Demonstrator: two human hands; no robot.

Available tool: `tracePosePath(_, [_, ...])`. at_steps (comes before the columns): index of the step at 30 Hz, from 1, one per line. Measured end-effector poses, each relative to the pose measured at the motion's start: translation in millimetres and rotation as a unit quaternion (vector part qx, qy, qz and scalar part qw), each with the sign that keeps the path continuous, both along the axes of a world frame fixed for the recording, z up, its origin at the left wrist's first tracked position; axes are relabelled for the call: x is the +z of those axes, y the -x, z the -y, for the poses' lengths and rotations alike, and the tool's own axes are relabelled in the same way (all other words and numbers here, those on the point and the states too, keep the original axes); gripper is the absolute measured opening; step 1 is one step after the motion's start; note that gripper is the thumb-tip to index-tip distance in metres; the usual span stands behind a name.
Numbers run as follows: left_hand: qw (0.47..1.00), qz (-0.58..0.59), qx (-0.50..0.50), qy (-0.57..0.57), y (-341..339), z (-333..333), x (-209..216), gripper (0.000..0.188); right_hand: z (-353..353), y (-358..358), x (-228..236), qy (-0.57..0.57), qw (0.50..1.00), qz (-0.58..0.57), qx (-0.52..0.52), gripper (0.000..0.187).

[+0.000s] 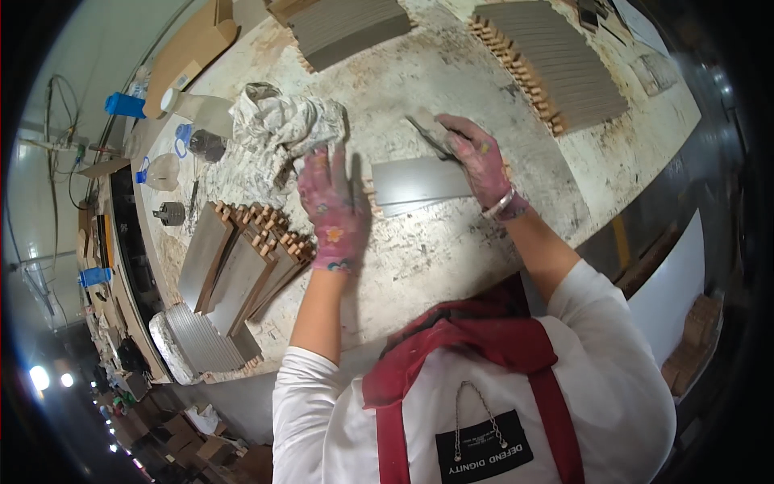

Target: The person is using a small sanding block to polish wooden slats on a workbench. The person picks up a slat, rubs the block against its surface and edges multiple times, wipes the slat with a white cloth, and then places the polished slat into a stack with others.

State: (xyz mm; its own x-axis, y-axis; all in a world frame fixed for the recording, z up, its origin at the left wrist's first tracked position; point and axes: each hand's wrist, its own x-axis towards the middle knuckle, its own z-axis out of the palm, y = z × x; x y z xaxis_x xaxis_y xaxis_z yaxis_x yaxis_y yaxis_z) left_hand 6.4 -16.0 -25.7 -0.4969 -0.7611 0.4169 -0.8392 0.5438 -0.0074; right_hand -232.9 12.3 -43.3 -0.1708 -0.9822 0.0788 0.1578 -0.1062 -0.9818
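My left hand (329, 202), in a pink flowered glove, is open with its fingers stretched out toward the far side. Its fingertips reach the edge of a crumpled, stained white rag (282, 121). My right hand (481, 165), gloved alike, is closed round a thin dark hand tool (427, 135) whose exact kind I cannot make out. Just under that hand, a smooth grey rectangular panel (415, 181) lies flat on the table, with small light wooden ends showing at its short sides. The right hand covers part of the panel's right end.
Grey panels with wooden pegs lean in a pile (230, 262) at left, beside a ribbed grey stack (201, 339). Two more panel stacks lie at far middle (351, 32) and far right (560, 73). Plastic bottles (161, 171) and a cardboard box (189, 56) line the left edge.
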Motion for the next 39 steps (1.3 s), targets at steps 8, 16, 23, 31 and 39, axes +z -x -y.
tracePosePath(8, [0.97,-0.14,-0.146,-0.137,52.0,-11.1,22.5,0.055,-7.9,48.1,0.7,-0.003,0.949,0.273,-0.156,0.037])
tracePosePath(16, [0.958,-0.021,-0.19,-0.215,88.7,-13.5,-0.2,0.099,-72.8,95.9,3.4,-0.009,0.954,0.23,-0.191,0.036])
tracePosePath(23, [0.969,-0.074,-0.195,-0.136,85.0,-16.9,9.5,0.087,-68.0,61.1,12.0,0.017,0.961,0.213,-0.175,0.036])
tracePosePath(31, [0.964,-0.005,-0.099,-0.247,73.5,-23.5,18.8,0.09,-12.5,19.7,-11.2,-0.031,0.961,0.216,-0.172,0.032])
tracePosePath(39, [0.985,0.009,-0.094,-0.143,54.2,-24.7,19.4,0.092,-24.8,69.5,-0.8,-0.01,0.971,0.032,-0.239,0.044])
